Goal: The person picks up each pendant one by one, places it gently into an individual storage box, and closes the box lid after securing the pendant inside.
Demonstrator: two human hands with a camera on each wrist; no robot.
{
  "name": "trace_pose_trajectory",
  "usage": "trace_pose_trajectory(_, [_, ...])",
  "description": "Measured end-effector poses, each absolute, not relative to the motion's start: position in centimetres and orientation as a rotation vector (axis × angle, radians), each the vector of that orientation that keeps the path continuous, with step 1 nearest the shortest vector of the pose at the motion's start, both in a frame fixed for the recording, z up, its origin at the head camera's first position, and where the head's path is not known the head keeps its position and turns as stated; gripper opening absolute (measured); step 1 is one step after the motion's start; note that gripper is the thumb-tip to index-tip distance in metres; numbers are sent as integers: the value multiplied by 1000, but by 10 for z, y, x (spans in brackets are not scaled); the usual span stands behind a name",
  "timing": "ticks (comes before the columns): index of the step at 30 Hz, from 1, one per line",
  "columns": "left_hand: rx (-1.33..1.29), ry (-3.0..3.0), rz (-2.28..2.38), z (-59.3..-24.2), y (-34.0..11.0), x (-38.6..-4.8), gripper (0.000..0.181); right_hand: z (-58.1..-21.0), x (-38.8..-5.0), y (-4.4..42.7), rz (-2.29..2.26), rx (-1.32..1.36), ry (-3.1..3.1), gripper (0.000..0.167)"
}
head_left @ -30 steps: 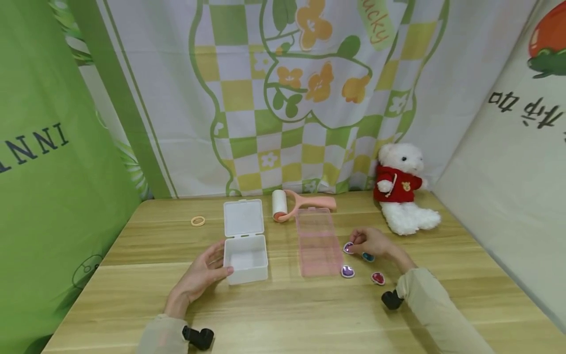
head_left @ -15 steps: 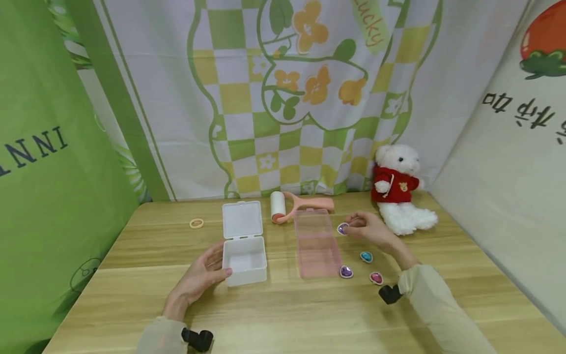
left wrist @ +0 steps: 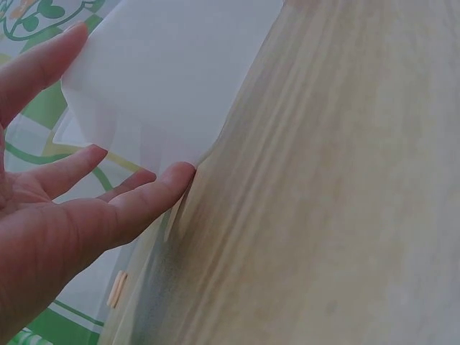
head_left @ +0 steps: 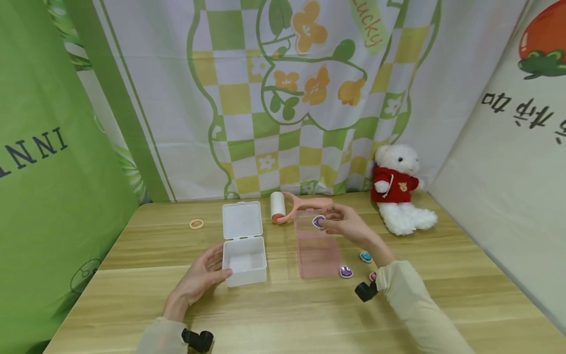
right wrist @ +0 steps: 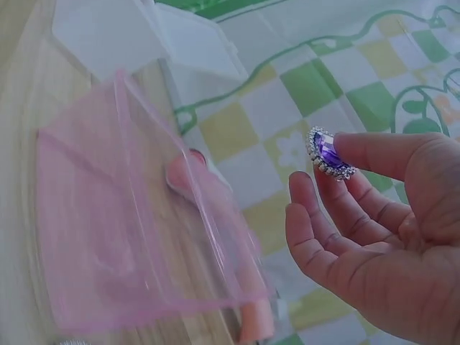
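Observation:
My right hand point(head_left: 349, 225) pinches a purple heart-shaped gem point(head_left: 318, 221) with a sparkly rim, between thumb and fingers, above the far end of the see-through pink box point(head_left: 318, 255). In the right wrist view the same gem point(right wrist: 329, 152) shows at the fingertips. At the left, my left hand point(head_left: 201, 275) rests against a white plastic box point(head_left: 246, 274), thumb at its front and fairly straight fingers along its left side. The white box's lid point(head_left: 242, 220) stands open toward the back, and nothing shows inside. Another purple gem point(head_left: 346, 272) lies beside the pink box's near right corner.
A blue gem point(head_left: 365, 256) and a partly hidden pink-red gem point(head_left: 373, 276) lie below my right forearm. Behind the boxes is a lint roller point(head_left: 278, 207). A beige ring point(head_left: 196, 224) lies back left; a white teddy bear point(head_left: 394, 182) in red sits back right.
My right hand has lifted the purple gem off the table, then carried it left over the pink box. The left hand keeps its place at the white box.

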State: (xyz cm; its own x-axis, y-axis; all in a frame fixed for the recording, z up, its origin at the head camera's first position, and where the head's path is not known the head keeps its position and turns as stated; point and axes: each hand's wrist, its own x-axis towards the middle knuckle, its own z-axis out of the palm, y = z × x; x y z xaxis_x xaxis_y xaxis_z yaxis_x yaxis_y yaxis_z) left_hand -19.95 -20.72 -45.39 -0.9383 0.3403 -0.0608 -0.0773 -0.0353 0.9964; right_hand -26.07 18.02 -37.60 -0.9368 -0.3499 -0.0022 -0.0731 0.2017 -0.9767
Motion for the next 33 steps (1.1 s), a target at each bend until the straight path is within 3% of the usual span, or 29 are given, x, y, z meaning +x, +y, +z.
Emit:
trace_pose_trajectory(16, [264, 1966, 2045, -453, -207, -199, 85, -378, -261, 104, -1739, -531, 2109, 35])
trace_pose_trajectory(33, [268, 1990, 2038, -454, -206, -199, 83, -392, -255, 15, -1539, -718, 2158, 20])
